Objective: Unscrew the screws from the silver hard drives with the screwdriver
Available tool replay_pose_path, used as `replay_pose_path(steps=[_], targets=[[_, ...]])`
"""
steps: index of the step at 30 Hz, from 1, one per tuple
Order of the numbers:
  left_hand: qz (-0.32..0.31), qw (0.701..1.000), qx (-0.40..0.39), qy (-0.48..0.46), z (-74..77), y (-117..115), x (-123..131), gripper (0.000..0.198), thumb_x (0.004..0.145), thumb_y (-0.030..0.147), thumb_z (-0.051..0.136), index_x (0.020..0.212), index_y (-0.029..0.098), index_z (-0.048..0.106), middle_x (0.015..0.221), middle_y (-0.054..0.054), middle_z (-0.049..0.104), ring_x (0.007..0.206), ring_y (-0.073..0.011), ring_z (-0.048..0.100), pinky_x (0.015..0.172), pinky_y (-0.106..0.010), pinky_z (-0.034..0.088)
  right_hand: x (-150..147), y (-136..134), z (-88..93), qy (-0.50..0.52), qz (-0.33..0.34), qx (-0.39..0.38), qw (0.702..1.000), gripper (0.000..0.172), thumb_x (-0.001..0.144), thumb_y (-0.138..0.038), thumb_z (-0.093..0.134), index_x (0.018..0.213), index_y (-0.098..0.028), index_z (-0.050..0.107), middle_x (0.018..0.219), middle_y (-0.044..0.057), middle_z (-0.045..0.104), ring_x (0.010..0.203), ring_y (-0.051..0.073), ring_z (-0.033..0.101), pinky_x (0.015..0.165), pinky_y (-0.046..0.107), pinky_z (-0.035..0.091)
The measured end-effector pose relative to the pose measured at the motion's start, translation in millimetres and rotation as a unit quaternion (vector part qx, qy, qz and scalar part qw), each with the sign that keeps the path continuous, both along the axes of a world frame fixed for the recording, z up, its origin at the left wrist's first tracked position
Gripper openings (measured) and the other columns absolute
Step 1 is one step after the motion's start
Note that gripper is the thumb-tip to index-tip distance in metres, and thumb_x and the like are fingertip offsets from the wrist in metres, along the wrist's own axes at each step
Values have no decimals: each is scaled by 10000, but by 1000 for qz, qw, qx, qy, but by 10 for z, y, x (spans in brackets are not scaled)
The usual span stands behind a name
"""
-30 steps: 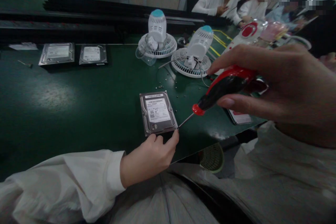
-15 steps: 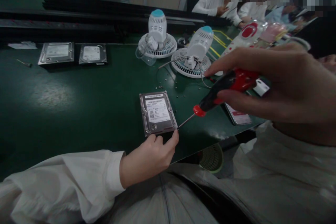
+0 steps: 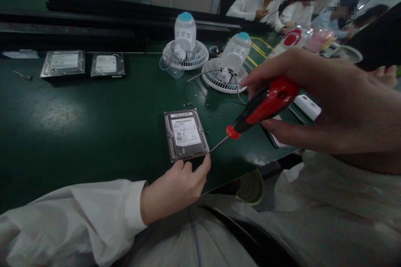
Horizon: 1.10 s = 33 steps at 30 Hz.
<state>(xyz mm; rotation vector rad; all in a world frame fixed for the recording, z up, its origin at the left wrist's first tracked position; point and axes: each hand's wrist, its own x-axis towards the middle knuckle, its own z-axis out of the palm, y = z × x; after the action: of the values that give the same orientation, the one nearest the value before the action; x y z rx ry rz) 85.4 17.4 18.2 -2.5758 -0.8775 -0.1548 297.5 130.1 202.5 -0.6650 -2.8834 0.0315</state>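
Note:
A hard drive (image 3: 185, 133) with a white label lies flat on the green table. My left hand (image 3: 175, 185) steadies its near edge, fingers curled against it and the index fingertip at the near right corner. My right hand (image 3: 326, 100) grips a red and black screwdriver (image 3: 263, 106) between thumb and fingers. The screwdriver slants down to the left, and its tip meets that same corner beside my index fingertip. Whatever screw is under the tip is too small to make out. Several tiny screws (image 3: 189, 104) lie scattered beyond the drive.
Two more hard drives, one silver (image 3: 63, 63) and one darker (image 3: 108, 65), rest at the back left. White fans (image 3: 185, 41) stand face down behind the screws. A phone (image 3: 278, 139) lies partly under my right hand. A green basket (image 3: 252, 187) is below the table edge. Other people sit at the back right.
The screwdriver handle has turned in my right hand, with more red now facing up. Its tip stays at the drive's corner and my left hand keeps its place. The whole view has shifted slightly.

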Motion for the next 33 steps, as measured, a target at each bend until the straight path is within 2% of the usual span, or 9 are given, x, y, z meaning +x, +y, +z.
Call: replay_pose_path(steps=[6,10,12,16,18,20,24,29,33], targets=[[-1,1000,3,-3,1,-1,-5,330,984,248,465,1156,123,718,1416,-163,573,644,-168,607,576,-353,429,-21,-5,-27,6,-58,114,992,305,932,-498,543,1071,-228,572,697,-18,548,541,115,458,573,346,359],[-1,1000,0,-5,13,-4,-2,323,984,244,468,1149,134,722,1416,-154,577,633,-163,603,569,-350,425,0,-9,-1,5,-34,37,999,339,895,-368,559,1203,-230,524,957,36,624,723,154,586,639,358,436],[1,1000,0,-3,16,-4,0,324,984,244,469,1156,133,721,1418,-155,576,636,-159,603,575,-351,426,7,-16,9,0,-24,8,1000,389,912,-394,530,1267,-242,483,1017,49,629,781,173,621,645,363,450],[0,1000,2,-1,1,0,1,333,989,248,461,1165,121,714,1428,-166,563,644,-157,602,578,-353,422,-9,-4,-25,-10,-68,89,994,416,949,-583,437,1163,-243,546,797,24,601,626,159,539,611,357,381],[1,1000,2,0,-9,1,-1,337,990,248,457,1177,118,706,1433,-171,554,647,-158,598,579,-355,421,-16,10,-39,-13,-93,118,989,364,935,-569,481,1080,-247,572,710,3,554,584,146,484,604,345,356],[0,1000,3,-1,-14,-2,-4,340,990,249,457,1187,118,701,1432,-170,555,642,-157,594,576,-354,420,-14,17,-30,-6,-85,89,992,293,911,-475,554,1094,-246,563,750,3,565,608,144,498,614,346,377],[1,1000,4,-1,-9,-5,-11,335,985,248,466,1183,119,704,1429,-165,560,646,-156,598,578,-350,426,-5,8,9,0,-33,18,999,373,912,-427,530,1229,-232,504,962,48,631,698,163,582,625,365,419],[0,1000,-1,-2,6,-4,-8,329,984,246,468,1159,118,715,1422,-168,567,644,-163,604,569,-352,429,2,-2,-6,8,-81,68,994,311,921,-511,534,1024,-222,584,696,-10,548,538,124,444,583,352,350],[-3,1000,-3,-5,21,-14,0,339,993,235,444,1145,121,725,1415,-159,580,625,-154,598,561,-347,430,18,-9,6,20,-47,19,999,320,882,-382,587,1140,-199,545,930,39,618,694,149,573,605,353,392]])
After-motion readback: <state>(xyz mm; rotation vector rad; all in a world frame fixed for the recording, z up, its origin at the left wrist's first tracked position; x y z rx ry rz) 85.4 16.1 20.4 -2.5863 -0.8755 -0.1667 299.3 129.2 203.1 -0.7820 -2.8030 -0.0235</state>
